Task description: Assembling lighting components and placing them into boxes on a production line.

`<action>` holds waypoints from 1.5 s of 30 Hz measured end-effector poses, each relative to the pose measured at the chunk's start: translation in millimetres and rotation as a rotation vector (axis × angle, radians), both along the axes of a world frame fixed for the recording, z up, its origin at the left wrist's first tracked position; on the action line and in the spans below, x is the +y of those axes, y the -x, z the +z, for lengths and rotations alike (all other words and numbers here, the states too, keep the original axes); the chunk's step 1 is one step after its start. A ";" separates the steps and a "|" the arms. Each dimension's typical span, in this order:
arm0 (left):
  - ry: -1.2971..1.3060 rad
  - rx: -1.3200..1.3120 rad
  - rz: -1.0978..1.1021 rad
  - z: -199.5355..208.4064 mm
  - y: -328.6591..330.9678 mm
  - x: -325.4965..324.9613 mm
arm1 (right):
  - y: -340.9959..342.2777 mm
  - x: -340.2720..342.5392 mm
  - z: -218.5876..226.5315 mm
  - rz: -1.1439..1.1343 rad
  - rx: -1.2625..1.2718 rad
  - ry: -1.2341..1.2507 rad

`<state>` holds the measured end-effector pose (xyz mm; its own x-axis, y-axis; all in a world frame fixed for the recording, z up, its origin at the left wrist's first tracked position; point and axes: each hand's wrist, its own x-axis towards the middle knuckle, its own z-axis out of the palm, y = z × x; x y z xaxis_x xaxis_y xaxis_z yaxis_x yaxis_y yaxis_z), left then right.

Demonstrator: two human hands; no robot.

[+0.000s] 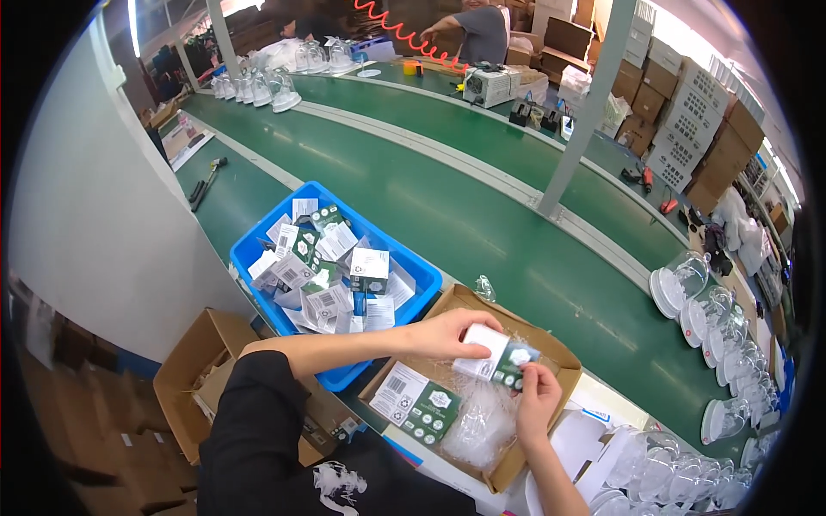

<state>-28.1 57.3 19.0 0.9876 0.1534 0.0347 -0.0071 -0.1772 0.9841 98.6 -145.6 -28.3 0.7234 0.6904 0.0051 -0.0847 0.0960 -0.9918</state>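
With our left fingers (475,351) we pinch the white end of a carton (479,351), the thumb on its face and the index finger along its far edge. Our left hand (443,334) reaches across from the left, while our right hand (540,397) comes up from below, its thumb and index finger pinching the carton's green end. The carton is held just above a shallow cardboard tray (561,371). Under our hands, clear stringy filler (480,423) fills much of the tray, and beside it, on the left, lies a second white and green carton (417,402).

Just past our left forearm is a blue bin (428,284), heaped with jumbled white and green cartons (323,262). Below the bin, at our left, is an open brown box (176,391). Beyond, on the green table (482,224), a hammer (207,183) lies at the left, and clear domes (731,417) line the right. Across the table is a person in grey (484,34).
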 end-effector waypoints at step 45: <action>-0.295 0.139 -0.099 2.5 -11.1 -28.9 | -2.3 -5.1 14.4 0.121 -0.580 -0.100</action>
